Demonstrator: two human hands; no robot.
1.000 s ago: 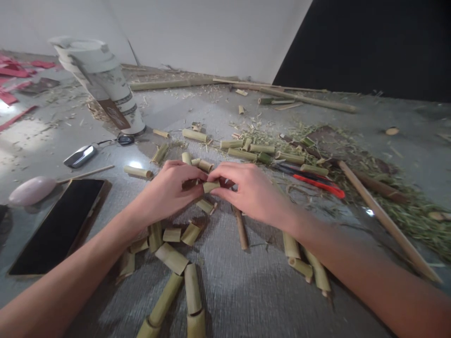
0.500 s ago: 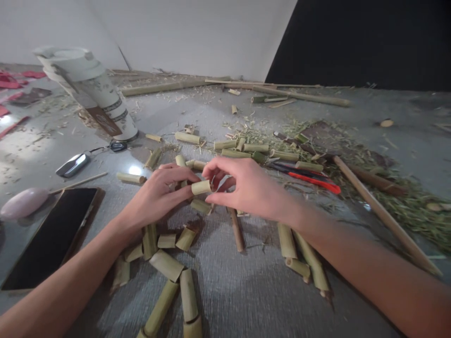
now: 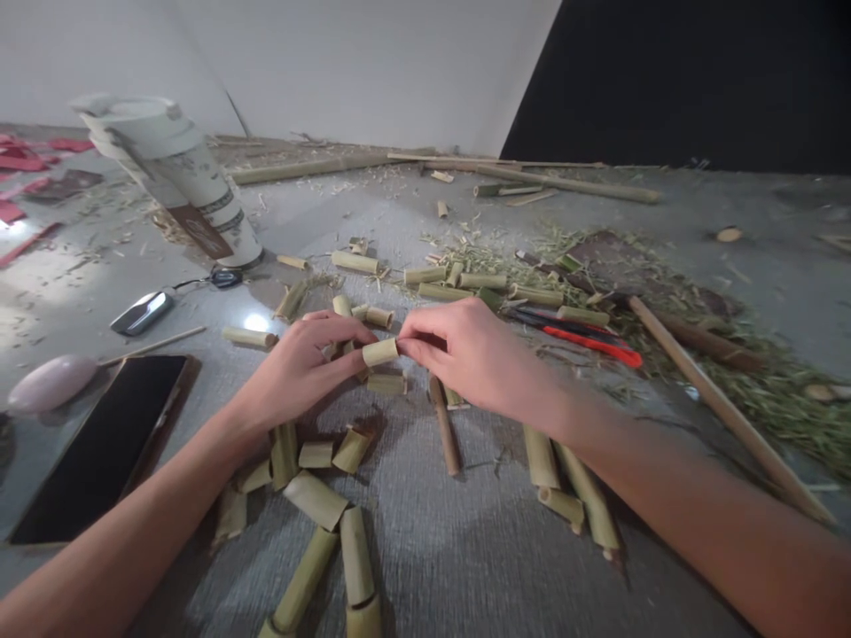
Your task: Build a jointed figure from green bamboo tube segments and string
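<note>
A short pale bamboo tube is pinched at its left end between the thumb and fingers of my left hand. My right hand is closed in a pinch at the tube's right end; whatever its fingertips grip there is too small to make out. Just below the tube lies another bamboo piece. A thin brown stick lies beneath my right hand. Nearer to me, several bamboo segments lie joined or touching in a branching line. Thicker bamboo pieces lie by my right forearm.
A red and black utility knife lies right of centre, beside green shavings and a long wooden handle. At left are a phone, a pink oval object, a car key and a white tumbler. Bamboo poles lie at the back.
My right hand's fingers have closed from a loose curl into a pinch at the tube's right end. The left hand still holds the tube in nearly the same place.
</note>
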